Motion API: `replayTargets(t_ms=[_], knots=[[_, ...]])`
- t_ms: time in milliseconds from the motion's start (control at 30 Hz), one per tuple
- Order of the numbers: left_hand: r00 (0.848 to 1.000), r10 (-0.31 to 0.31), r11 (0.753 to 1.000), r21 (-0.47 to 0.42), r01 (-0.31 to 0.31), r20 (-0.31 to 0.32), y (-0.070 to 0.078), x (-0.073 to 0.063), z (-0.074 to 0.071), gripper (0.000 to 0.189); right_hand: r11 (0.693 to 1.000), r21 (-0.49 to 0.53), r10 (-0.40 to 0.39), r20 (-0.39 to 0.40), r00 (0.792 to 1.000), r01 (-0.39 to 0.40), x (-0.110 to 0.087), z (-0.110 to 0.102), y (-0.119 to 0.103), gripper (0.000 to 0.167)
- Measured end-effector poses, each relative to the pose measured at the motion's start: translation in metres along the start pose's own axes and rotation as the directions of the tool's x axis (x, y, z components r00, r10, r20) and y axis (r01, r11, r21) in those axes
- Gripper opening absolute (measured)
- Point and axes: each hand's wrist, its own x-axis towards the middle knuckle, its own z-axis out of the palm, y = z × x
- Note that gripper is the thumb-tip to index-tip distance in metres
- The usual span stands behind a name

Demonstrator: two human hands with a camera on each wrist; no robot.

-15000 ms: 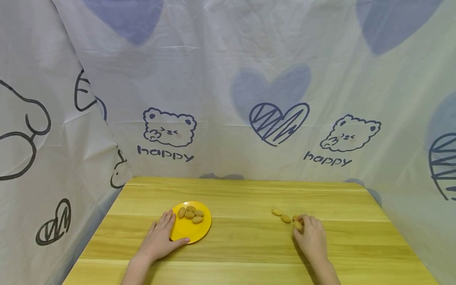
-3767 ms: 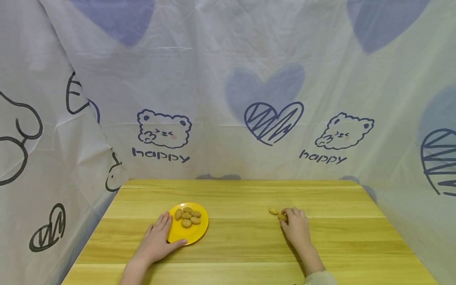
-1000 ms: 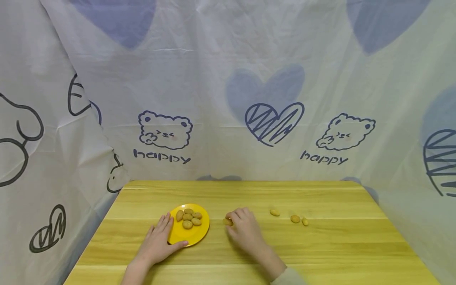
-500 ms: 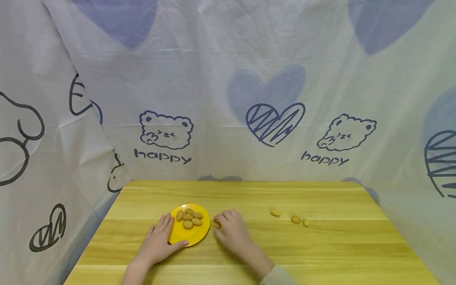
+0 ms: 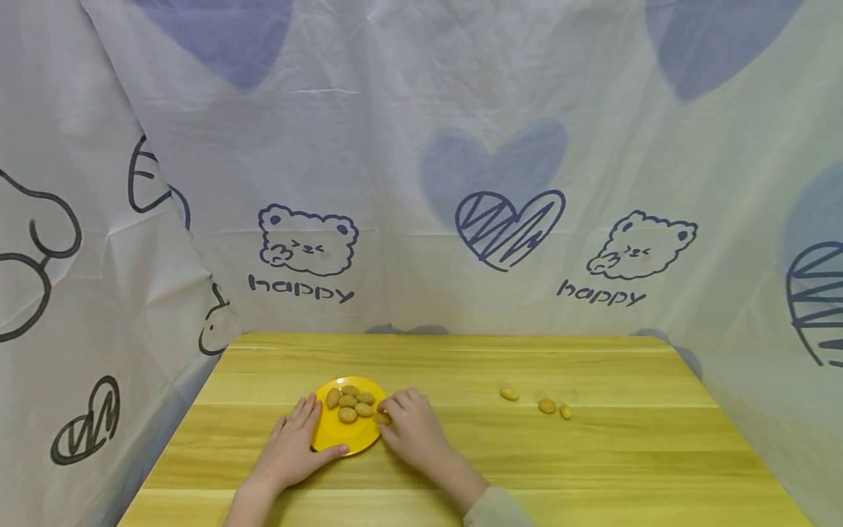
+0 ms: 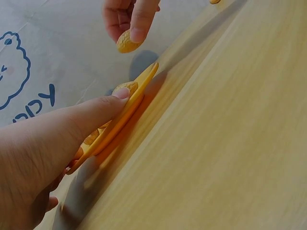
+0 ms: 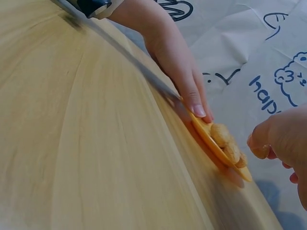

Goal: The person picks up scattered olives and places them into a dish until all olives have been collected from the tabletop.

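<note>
My left hand (image 5: 290,446) rests on the left rim of a yellow plate (image 5: 342,439), its fingers spread straight along the rim and its thumb over the front edge. Several oval tan nuts (image 5: 347,401) lie grouped toward the plate's back. My right hand (image 5: 415,432) pinches one more nut (image 6: 128,43) between thumb and fingers at the plate's right rim. In the left wrist view that nut is held above the plate's far end. From the right wrist view, this pinched nut (image 7: 259,148) is partly hidden by the fingers.
On the right of the wooden table (image 5: 593,468) lie three loose nuts: one farther left (image 5: 509,394), a rounder one (image 5: 546,405) and a small one (image 5: 565,411). A printed white cloth (image 5: 408,278) hangs behind the table and along its sides.
My right hand has taken a nut from the row on the right and carried it left to the plate's right rim. My left hand stays on the plate.
</note>
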Motion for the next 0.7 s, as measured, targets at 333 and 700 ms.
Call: replayTargets(t_ms=[333, 700], knots=[[1.0, 0.006, 1.0, 0.004, -0.006, -0.011, 0.002, -0.002, -0.002, 0.107, 0.997, -0.037, -0.059, 0.032, 0.998, 0.06, 0.007, 0.013, -0.004, 0.022], [1.0, 0.006, 1.0, -0.001, -0.006, -0.005, 0.002, -0.002, -0.003, 0.106, 0.992, -0.066, -0.103, 0.059, 0.993, 0.107, 0.016, 0.021, -0.014, 0.023]])
